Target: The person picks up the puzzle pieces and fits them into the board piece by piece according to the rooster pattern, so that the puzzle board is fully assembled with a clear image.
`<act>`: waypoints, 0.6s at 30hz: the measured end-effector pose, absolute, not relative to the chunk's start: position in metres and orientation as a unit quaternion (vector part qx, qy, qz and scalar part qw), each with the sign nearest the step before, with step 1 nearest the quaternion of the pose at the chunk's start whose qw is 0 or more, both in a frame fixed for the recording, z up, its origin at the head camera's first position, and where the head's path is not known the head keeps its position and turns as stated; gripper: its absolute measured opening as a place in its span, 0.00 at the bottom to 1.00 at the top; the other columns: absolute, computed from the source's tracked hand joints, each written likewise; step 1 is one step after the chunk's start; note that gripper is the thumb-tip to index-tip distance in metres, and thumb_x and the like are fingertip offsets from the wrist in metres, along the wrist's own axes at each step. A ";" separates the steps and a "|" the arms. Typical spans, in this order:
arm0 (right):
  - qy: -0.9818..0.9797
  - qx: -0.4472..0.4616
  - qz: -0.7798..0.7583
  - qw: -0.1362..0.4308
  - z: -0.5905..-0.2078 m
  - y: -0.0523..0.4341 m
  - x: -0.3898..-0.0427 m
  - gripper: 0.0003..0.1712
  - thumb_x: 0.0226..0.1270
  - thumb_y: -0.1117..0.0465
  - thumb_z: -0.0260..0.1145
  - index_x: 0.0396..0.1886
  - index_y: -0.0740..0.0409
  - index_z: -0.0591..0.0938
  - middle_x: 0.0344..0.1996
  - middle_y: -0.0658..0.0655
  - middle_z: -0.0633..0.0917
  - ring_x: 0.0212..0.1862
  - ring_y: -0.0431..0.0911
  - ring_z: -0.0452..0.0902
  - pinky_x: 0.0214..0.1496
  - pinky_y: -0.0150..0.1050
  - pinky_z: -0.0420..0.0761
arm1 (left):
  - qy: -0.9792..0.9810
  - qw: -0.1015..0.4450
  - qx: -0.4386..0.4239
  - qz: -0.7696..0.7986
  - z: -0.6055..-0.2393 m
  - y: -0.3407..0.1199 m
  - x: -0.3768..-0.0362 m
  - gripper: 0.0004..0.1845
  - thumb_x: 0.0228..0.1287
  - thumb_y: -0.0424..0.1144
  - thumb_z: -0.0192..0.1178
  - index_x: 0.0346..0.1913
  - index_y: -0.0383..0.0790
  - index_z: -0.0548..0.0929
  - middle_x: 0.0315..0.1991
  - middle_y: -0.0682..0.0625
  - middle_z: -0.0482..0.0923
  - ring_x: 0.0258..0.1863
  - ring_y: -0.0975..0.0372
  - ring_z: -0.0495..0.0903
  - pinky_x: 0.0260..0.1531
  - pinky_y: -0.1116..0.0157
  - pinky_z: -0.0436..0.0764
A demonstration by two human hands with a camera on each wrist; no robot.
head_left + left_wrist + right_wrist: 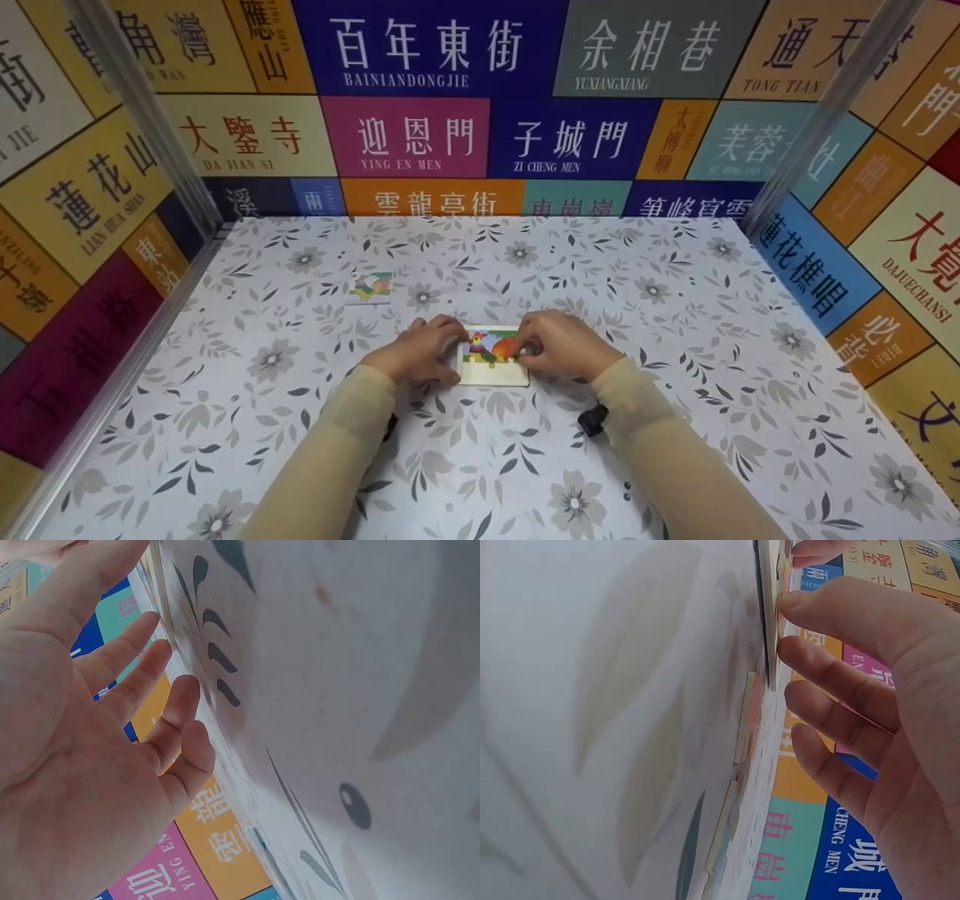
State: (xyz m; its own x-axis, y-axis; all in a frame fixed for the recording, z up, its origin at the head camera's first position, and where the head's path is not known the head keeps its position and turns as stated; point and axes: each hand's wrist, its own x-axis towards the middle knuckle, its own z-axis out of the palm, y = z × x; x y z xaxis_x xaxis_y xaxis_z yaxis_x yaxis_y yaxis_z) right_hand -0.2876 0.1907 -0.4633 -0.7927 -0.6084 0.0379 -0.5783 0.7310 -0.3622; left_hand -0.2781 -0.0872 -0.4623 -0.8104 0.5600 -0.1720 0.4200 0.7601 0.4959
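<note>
A small jigsaw puzzle board (pixel 493 373) with a pale frame lies on the table in the head view. A colourful hen picture (pixel 481 347) fills its upper part, and the lower part is bare. My left hand (pixel 421 350) holds the board's left side, thumb at the lower corner and fingers at the upper one. Over the right side bends my right hand (pixel 564 343), its thumb and fingertips at an orange puzzle piece (pixel 505 347); they partly hide it. Two loose puzzle pieces (pixel 748 718) lie beside the board in the right wrist view.
A small card (pixel 370 288) with a similar picture lies on the table, farther off and to the left. Grey flowers and leaves pattern the tablecloth (pixel 480 465). Panels with large characters (pixel 420 135) stand at the back and both sides, with clear corner posts (pixel 814 112).
</note>
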 end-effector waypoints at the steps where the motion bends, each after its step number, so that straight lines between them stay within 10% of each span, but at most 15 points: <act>1: 0.929 -0.323 -0.179 0.040 -0.463 0.191 -0.287 0.08 0.60 0.58 0.74 0.38 0.42 0.93 0.35 0.46 0.85 0.34 0.41 0.75 0.40 0.38 0.77 | 0.925 0.159 0.263 0.223 -0.462 -0.087 -0.278 0.32 0.59 0.42 0.76 0.66 0.45 0.77 0.74 0.47 0.67 0.66 0.44 0.67 0.70 0.45 0.67; 18: 0.922 -0.323 -0.206 0.053 -0.462 0.196 -0.285 0.11 0.63 0.58 0.74 0.44 0.42 0.93 0.37 0.47 0.85 0.37 0.45 0.78 0.41 0.39 0.77 | 0.924 0.178 0.248 0.229 -0.457 -0.086 -0.276 0.32 0.60 0.42 0.75 0.67 0.48 0.77 0.75 0.49 0.65 0.70 0.44 0.64 0.72 0.46 0.64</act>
State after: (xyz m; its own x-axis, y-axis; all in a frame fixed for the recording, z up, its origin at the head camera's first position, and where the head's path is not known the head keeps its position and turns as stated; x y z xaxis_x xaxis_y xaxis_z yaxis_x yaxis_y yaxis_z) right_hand -0.2855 0.1958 -0.4618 -0.7863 -0.6169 0.0354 -0.5735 0.7072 -0.4135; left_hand -0.2758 -0.0864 -0.4571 -0.8139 0.5396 -0.2156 0.3769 0.7726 0.5109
